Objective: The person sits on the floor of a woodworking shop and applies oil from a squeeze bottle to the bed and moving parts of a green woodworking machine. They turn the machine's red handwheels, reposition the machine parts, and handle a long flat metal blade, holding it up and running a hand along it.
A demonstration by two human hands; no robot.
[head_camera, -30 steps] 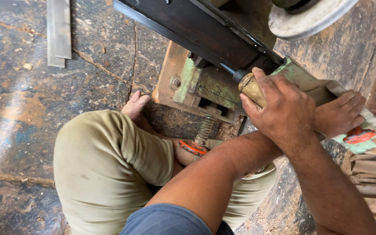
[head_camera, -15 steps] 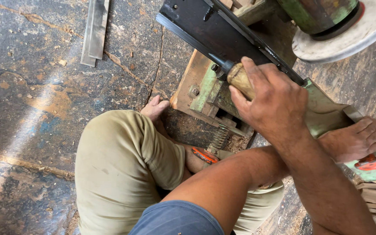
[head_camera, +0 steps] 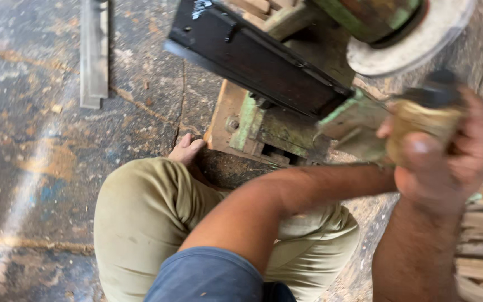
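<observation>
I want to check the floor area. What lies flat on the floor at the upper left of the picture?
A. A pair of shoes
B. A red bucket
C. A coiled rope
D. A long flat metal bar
D: a long flat metal bar lies on the stained floor, apart from the machine.

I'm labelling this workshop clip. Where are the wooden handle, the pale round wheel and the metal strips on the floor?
wooden handle (head_camera: 420, 120), head view, its blurred tan front.
pale round wheel (head_camera: 415, 47), head view, its lower rim.
metal strips (head_camera: 94, 56), head view, mid-length.
</observation>
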